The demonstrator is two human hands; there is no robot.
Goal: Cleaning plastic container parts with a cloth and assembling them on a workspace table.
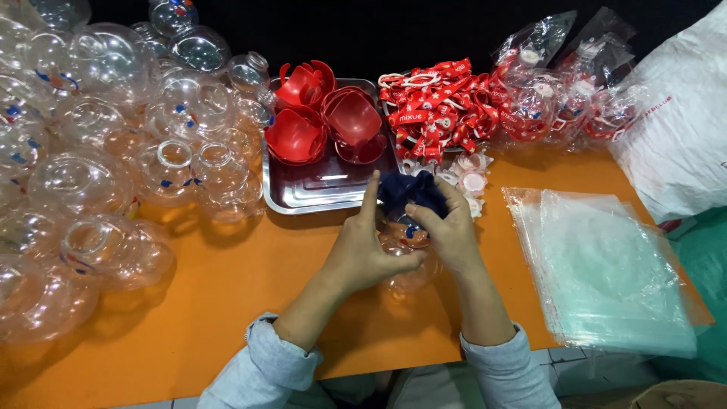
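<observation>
Orange table (227, 303) against black backdrop (394, 30) (tiled floor (575, 363) below)

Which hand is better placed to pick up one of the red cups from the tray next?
Probably the left hand. It sits nearer the metal tray holding the red cups, index finger raised. The right hand pinches the dark blue cloth over the clear globe.

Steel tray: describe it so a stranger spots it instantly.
On the orange table, look at the far middle, just beyond the left hand. The steel tray sits between clear plastic globes and red lanyards; it alone holds red cups.
</observation>
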